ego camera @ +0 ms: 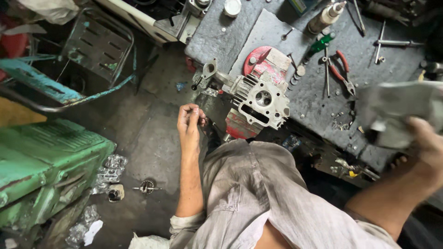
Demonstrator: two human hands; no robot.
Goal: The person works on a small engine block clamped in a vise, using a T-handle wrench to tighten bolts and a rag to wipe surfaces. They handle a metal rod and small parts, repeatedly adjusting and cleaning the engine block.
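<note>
My left hand (189, 121) hangs below the bench edge with its fingers curled around a small dark part I cannot make out. My right hand (422, 140) is at the right edge, gripping a blurred grey metal engine part (397, 108) over the bench. Between them a silver finned cylinder head (260, 99) sits on a red engine body (258, 64) at the bench's near edge. My grey trouser leg (249, 193) fills the lower middle.
The grey workbench mat (258, 27) carries red-handled pliers (342, 69), a green-handled screwdriver (318, 46), spanners, washers and a grease tube (325, 16). A green metal box (41, 166) and a metal chair (97, 46) stand left. A small sprocket part (146, 186) lies on the floor.
</note>
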